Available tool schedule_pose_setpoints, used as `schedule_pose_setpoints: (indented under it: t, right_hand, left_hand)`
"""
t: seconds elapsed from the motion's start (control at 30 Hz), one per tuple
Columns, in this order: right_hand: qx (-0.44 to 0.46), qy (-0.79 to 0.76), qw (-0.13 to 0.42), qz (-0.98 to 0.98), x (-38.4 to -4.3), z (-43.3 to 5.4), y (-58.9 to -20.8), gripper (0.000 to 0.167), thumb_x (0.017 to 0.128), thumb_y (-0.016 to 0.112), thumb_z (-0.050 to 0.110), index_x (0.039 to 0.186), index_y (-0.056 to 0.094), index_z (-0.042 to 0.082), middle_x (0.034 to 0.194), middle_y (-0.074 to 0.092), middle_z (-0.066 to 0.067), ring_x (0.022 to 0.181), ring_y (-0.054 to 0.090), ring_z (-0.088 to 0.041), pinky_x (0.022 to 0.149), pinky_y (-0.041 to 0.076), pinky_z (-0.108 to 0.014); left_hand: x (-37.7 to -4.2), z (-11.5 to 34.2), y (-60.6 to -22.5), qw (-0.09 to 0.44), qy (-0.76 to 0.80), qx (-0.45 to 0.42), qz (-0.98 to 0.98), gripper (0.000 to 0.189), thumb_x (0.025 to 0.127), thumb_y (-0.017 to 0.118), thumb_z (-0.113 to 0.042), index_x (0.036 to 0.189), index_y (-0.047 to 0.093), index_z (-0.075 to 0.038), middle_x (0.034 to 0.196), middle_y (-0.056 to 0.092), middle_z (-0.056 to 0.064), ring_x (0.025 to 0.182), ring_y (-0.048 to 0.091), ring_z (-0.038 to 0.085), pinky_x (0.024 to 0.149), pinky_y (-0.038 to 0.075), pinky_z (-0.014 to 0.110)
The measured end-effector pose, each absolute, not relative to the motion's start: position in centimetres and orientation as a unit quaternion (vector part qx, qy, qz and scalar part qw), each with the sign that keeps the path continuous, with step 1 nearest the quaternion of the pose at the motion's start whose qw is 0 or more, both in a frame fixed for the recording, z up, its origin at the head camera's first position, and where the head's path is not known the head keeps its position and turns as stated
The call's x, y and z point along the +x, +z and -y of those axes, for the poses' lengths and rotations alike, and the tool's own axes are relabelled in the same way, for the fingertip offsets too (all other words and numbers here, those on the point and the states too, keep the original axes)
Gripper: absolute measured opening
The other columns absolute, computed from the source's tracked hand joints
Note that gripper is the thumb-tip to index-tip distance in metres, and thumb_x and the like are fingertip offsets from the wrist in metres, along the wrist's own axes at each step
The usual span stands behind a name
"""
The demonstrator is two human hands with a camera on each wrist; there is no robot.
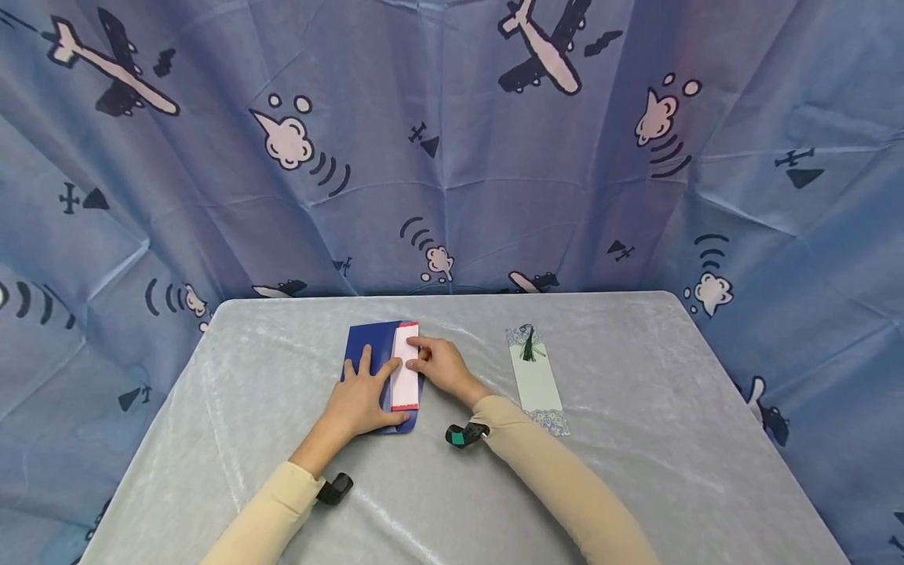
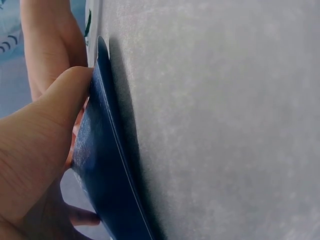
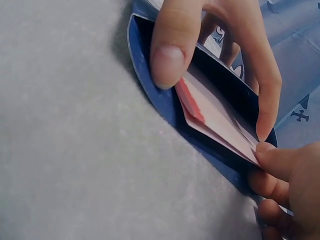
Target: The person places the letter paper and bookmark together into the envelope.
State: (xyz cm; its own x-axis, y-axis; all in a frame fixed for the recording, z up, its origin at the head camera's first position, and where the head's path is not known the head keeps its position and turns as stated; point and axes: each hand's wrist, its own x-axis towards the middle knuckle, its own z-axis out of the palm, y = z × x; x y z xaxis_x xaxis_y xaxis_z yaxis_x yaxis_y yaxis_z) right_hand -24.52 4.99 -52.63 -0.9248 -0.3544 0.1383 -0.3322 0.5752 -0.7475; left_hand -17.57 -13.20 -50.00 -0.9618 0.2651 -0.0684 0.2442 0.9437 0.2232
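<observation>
The left hand is spread wide, its thumb on the near part of the envelope beneath it and its index finger reaching the paper. The envelope looks smooth and fairly stiff – probably light, a little slippery, best pinned flat. The folded paper, between both hands, should be thin, springy and easily creased – best taken by its long edge, where the right hand pinches it. Right of that hand lies the bookmark.
</observation>
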Motion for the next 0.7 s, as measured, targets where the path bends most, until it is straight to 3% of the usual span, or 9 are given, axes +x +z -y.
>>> schedule_pose_setpoints:
  t: [0.27, 0.7]
  right_hand:
    - [-0.199, -0.419, 0.030, -0.886, -24.4, -5.1, -52.9, 0.048, 0.085, 0.077, 0.015, 0.130, 0.064, 0.003, 0.070, 0.061, -0.003, 0.060, 0.045, -0.004, 0.058, 0.036, -0.016]
    - [-0.245, -0.445, 0.157, -0.847, -25.2, -7.1, -51.8, 0.082, 0.081, 0.080, 0.009, 0.150, 0.038, 0.001, 0.089, 0.063, -0.009, 0.075, 0.053, -0.008, 0.070, 0.045, -0.017]
  left_hand:
    - [-17.3, 13.3, -50.0, 0.047, 0.105, 0.132, -0.985, 0.096, 0.069, 0.079, -0.065, 0.149, 0.043, -0.026, 0.157, 0.026, 0.035, 0.130, 0.038, 0.068, 0.084, 0.051, 0.068]
    - [-17.6, 13.3, -50.0, 0.049, 0.115, 0.131, -0.983, 0.097, 0.069, 0.078, -0.067, 0.150, 0.043, -0.027, 0.158, 0.024, 0.034, 0.132, 0.035, 0.068, 0.087, 0.050, 0.069]
